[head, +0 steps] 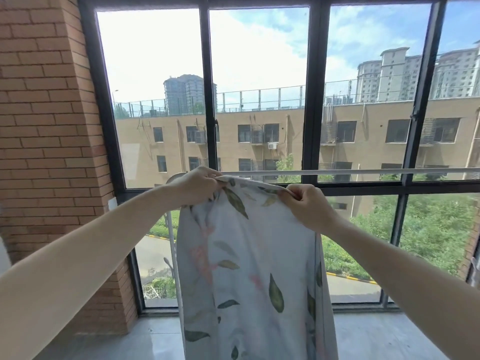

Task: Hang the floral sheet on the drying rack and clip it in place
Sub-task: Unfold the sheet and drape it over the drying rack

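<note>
The floral sheet (249, 268) was thin, matt woven cloth, softly creased. The drying rack (363, 172) bar looked like smooth white-coated metal. The brick wall (49, 126) was rough and matt; the window frame (313, 100) dark, smooth metal.

Brick wall (46, 131), black-framed window (314, 100)

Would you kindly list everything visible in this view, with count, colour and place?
floral sheet: one, pale grey with green leaves and pink flowers, hanging at centre from both hands
rack bar: one, white, horizontal, running right from the sheet's top
window frame: one, black, multi-pane, across the back
brick wall: one, reddish-brown, left
floor: grey, below
left hand: one, pinching the sheet's top edge
right hand: one, pinching the top edge
</note>
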The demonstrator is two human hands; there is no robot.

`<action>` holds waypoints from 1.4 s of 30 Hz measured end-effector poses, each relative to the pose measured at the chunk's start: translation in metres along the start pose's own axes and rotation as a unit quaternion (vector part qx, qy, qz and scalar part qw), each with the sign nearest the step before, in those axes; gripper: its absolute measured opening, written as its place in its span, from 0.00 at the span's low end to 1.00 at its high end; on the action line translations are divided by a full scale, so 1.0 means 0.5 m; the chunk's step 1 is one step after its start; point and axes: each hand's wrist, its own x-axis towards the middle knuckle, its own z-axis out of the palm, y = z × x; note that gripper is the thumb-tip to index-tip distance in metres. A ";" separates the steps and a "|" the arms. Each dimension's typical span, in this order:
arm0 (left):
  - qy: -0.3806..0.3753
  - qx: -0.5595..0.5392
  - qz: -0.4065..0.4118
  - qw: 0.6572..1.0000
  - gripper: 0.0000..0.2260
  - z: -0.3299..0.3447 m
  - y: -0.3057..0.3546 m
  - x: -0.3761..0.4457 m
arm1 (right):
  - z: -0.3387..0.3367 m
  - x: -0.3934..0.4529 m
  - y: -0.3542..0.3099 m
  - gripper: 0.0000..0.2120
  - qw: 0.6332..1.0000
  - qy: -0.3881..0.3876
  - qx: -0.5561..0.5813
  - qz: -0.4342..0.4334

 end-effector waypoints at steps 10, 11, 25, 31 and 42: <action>0.153 -0.067 0.005 0.986 0.14 0.007 0.039 0.002 | 0.100 -0.153 0.169 0.19 0.951 -0.245 -0.064 0.177; 0.159 -0.064 0.009 0.985 0.15 -0.002 0.036 0.003 | 0.105 -0.166 0.197 0.21 0.945 -0.254 -0.089 0.187; 0.151 0.130 0.005 0.980 0.30 -0.059 -0.063 -0.017 | -0.121 0.046 -0.008 0.25 0.994 0.082 -0.072 0.026; 0.180 0.122 0.054 0.975 0.25 -0.088 -0.059 -0.020 | -0.145 0.068 -0.003 0.22 0.992 0.081 -0.098 0.001; 0.098 0.096 0.065 0.988 0.23 -0.091 -0.081 -0.039 | -0.111 0.012 0.038 0.19 0.998 0.027 -0.054 0.025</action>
